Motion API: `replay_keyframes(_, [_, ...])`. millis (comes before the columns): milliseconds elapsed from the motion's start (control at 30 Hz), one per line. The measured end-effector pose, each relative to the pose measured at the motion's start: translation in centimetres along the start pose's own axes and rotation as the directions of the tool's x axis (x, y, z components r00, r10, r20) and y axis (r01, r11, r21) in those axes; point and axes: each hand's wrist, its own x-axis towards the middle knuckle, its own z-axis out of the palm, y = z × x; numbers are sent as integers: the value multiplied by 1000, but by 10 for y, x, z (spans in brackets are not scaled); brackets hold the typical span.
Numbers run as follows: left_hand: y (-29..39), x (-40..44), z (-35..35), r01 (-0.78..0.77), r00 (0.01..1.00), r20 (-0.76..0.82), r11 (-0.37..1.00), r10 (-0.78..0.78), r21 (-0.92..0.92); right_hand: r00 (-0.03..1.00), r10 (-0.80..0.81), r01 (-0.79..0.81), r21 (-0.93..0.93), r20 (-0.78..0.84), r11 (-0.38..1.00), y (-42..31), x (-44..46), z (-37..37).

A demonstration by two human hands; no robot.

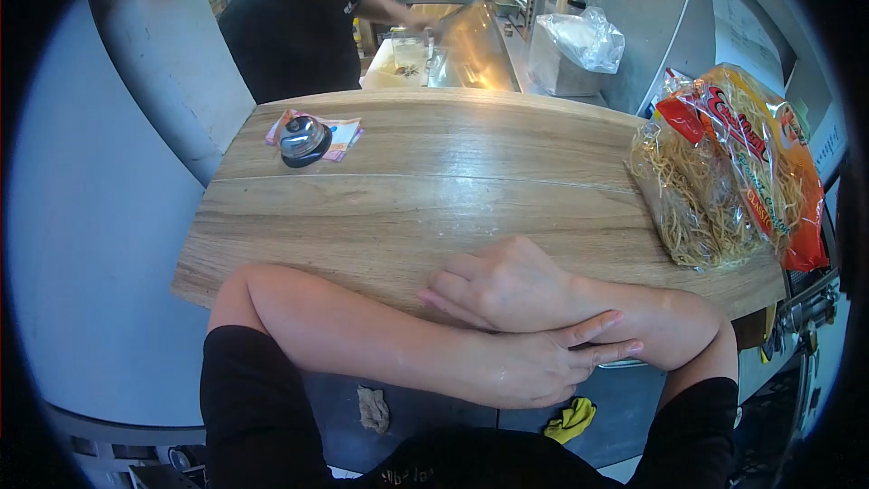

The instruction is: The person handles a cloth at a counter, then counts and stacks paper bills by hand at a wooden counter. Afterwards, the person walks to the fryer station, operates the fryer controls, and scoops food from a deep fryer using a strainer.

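My arms are crossed at the near edge of the wooden counter. My left hand lies against the underside of my right forearm, its visible fingers spread and stretched along it, holding no object. Above it, my right hand rests over the counter edge, loosely curled into a fist. No object shows in that hand, and its fingertips are partly hidden. Bags of noodles lean at the right end of the counter. A service bell sits on folded banknotes at the far left.
Across the counter a person in a black shirt reaches toward a metal sheet by a white tray. A plastic-wrapped container stands at the back right. Grey and yellow cloths lie below. A white panel borders the left.
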Motion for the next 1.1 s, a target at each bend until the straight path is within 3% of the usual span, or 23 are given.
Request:
replay_keyframes(33, [1,0,-1,0,1000,29,997,2,-77,1000,0,0,0,1,1000,0,0,1])
replay_keyframes(167, [-2,-2,-13,0,999,-33,1000,-1,-29,1000,-15,15,13,-9,1000,0,1,0])
replay_keyframes(233, [-2,-2,-24,17,1000,-4,990,-17,143,1000,-24,24,16,-7,1000,0,2,-1])
replay_keyframes(267, [-1,-2,-21,20,1000,-3,989,-20,144,1000,-24,24,25,-15,999,0,2,0])
replay_keyframes(333, [-1,0,-5,33,998,64,997,-28,-69,999,-25,26,36,-26,999,0,2,-1])
replay_keyframes(367, [1,4,12,35,997,67,997,-30,-70,999,-29,29,20,-19,999,-1,3,-3])
replay_keyframes(400, [3,10,34,63,976,-206,998,-66,-21,999,-31,31,4,-11,1000,-1,3,-3])
replay_keyframes(467, [4,11,34,105,883,-462,994,-86,16,999,-35,35,17,-22,999,-1,2,-3])
replay_keyframes(533, [8,6,25,152,982,-128,982,-137,110,999,-38,39,29,-31,999,0,2,-1])
replay_keyframes(667, [6,4,7,125,991,-81,968,-110,217,998,-33,33,12,-57,999,0,1,0])
replay_keyframes(733, [7,6,13,135,991,-12,991,-135,7,999,-27,28,8,-45,1000,0,1,0])
replay_keyframes(867, [0,2,1,31,999,27,998,-30,-57,998,-21,22,22,-53,1000,0,1,1])
replay_keyframes(900, [-3,5,9,46,978,-205,999,-42,14,998,-18,20,27,-55,999,0,1,1])
replay_keyframes(967, [-3,6,5,77,904,-426,994,-35,81,999,-16,17,23,-52,1000,0,1,2])
replay_keyframes(1033, [6,1,-3,54,997,-49,998,-51,44,999,-13,14,19,-48,1000,0,2,0])
replay_keyframes(1067, [4,2,4,54,997,-49,998,-52,45,1000,-18,18,12,-24,1000,-1,3,-2])
replay_keyframes(1100, [0,4,17,30,978,-207,997,-16,64,1000,-23,23,6,0,1000,-1,3,-4])
